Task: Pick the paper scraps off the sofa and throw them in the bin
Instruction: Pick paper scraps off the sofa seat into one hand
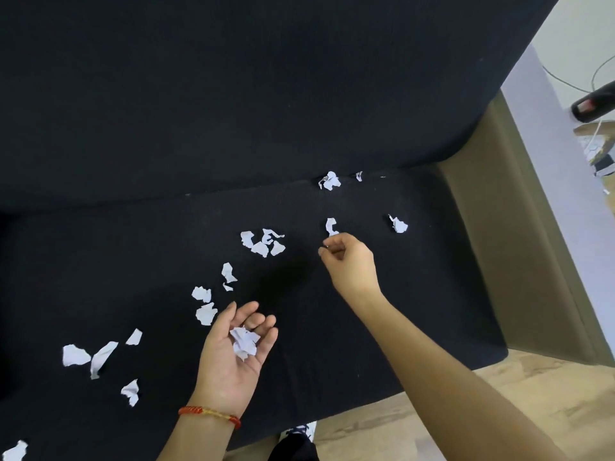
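Black sofa (133, 261) seat is covered in torn white paper scraps, pretty much all over. The left hand (233, 351) is turned palm up over the front part of the seat, fingers loosely spread, cupping a small wad of crumpled scraps (244, 342) in the palm. There's a red and yellow string bracelet (209, 414) on that wrist. The right hand (349, 261) is reaching further back toward the right side of the seat, thumb and fingers pinched narrow, right at the bottom of one scrap (331, 226) so the fingertips look like they're touching it, though I can't tell if it's actually gripped. Another scrap (398, 224) sits near the right edge of the seat, and two more (330, 180) are tucked along the crease where the seat meets the backrest. A little cluster of pieces (263, 242) lies mid-seat, a few (203, 304) just beside the left hand's fingertips, and several bigger ones (90, 356) toward the front left. One more (15, 451) pokes in at the front left corner. Wooden floor (466, 394) shows past the seat's front right corner. No bin anywhere in view.
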A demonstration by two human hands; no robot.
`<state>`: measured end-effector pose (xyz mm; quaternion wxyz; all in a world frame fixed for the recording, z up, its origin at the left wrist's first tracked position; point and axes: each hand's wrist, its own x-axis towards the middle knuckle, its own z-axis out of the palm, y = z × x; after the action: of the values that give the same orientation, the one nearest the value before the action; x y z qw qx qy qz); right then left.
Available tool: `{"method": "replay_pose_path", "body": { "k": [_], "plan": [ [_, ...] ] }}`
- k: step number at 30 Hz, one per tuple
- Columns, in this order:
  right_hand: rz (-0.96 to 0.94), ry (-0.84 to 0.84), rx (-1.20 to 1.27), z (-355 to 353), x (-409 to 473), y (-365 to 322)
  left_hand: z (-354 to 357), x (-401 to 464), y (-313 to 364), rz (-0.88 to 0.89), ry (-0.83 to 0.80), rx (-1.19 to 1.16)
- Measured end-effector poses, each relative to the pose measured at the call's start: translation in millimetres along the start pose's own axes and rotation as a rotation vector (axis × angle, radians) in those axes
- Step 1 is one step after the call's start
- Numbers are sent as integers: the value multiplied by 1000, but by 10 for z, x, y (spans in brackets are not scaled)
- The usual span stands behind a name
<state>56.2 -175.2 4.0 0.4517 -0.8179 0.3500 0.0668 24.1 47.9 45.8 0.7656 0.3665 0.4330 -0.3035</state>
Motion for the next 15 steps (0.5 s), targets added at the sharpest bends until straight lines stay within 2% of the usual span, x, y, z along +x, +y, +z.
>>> {"method": "replay_pose_path", "body": {
  "k": [7,15],
  "plan": [
    [141,37,-79,-38,685,213,108,139,34,17,5,-5],
    [102,-8,-187,178,792,177,113,202,74,4,43,-24]
  ]
}}
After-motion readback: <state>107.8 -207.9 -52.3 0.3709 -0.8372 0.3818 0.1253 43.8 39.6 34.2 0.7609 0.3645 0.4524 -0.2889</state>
